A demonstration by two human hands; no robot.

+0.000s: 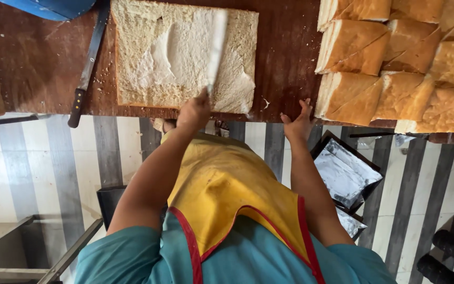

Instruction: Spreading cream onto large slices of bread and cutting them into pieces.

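While motion blurs the spreader [217, 44], the left hand [194, 111] grips it.

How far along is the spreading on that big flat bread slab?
Done: white spread covers the middle of the large rectangular bread slab. In hand: the left hand works a pale flat spreader across it, while the right hand rests at the wooden table's edge. Left: the slab's bare brown margins.

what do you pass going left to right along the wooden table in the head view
blue object at the top corner → dark-handled knife → big flat bread slab, with the left hand holding a blurred spreading blade over it → right hand on the wooden table edge → cut bread blocks
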